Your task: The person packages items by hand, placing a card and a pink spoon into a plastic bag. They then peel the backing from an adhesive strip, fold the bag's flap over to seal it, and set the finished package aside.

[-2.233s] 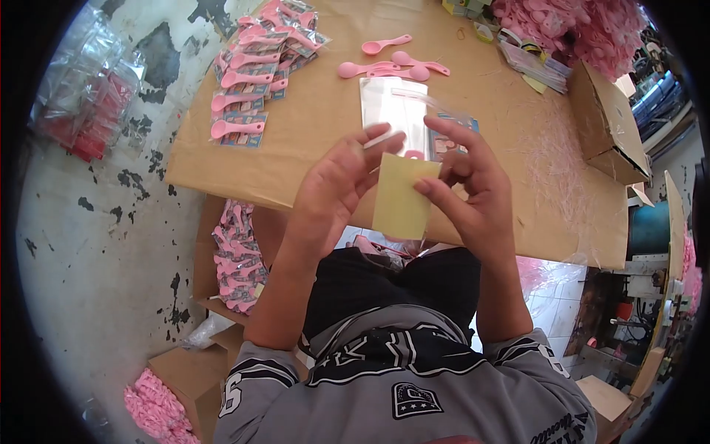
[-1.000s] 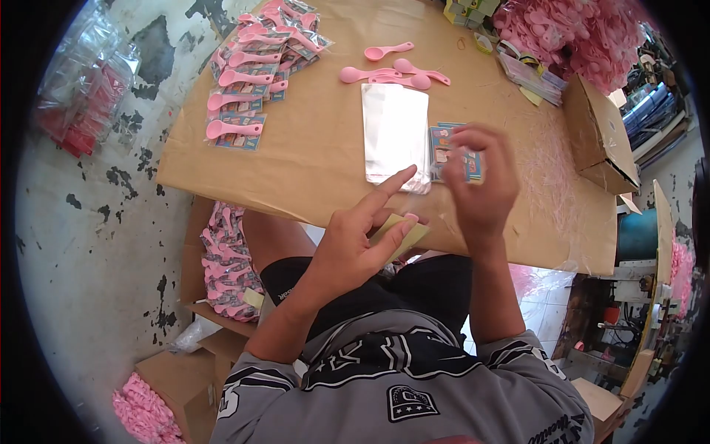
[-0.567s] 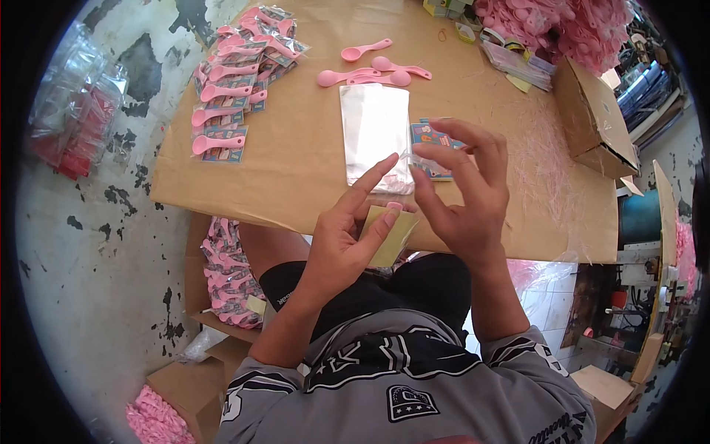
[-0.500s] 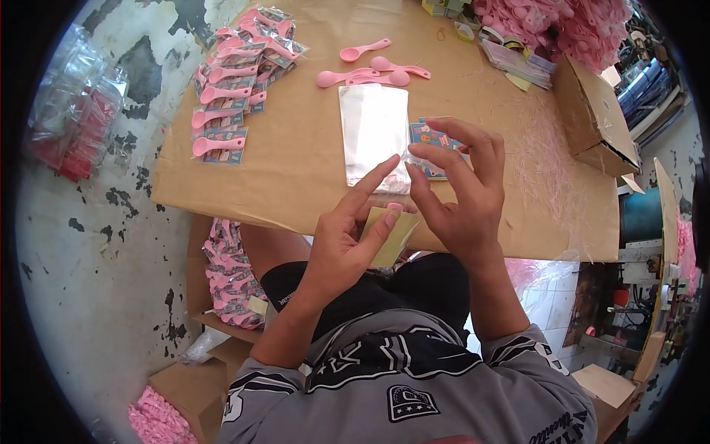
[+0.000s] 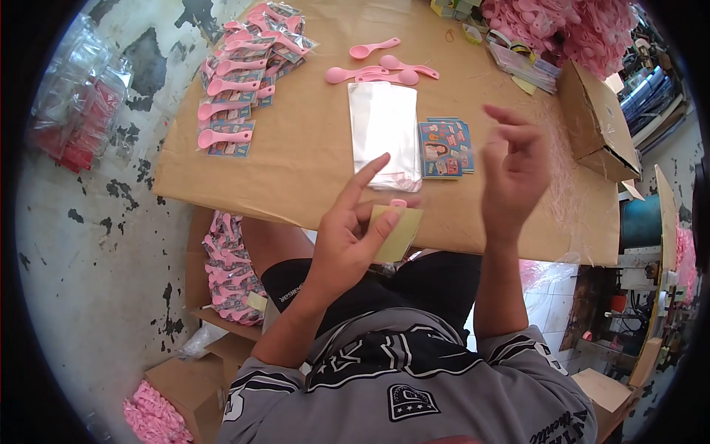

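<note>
My left hand [image 5: 347,240] is closed on a card [image 5: 397,233] at the table's front edge, thumb on top and index finger stretched out. The card's plain yellowish side faces up, and the pink end of a spoon [image 5: 399,203] peeks out past its upper edge. My right hand [image 5: 515,159] is raised to the right of the printed cards, smeared by motion, its fingers partly curled. Beyond my left hand lies a stack of clear plastic bags [image 5: 384,133]. Beside it sits a small pile of blue printed cards [image 5: 446,150]. Several loose pink spoons [image 5: 381,72] lie behind the bags.
Bagged spoons with cards [image 5: 237,85] lie in overlapping rows at the table's left. Thin plastic strips [image 5: 551,148] are scattered on the right, near a cardboard box [image 5: 595,118]. A heap of pink spoons [image 5: 562,33] fills the back right. Another box [image 5: 196,266] below holds packed spoons.
My right hand has moved right, away from my left hand, uncovering the printed cards. My left hand keeps hold of the card with the spoon.
</note>
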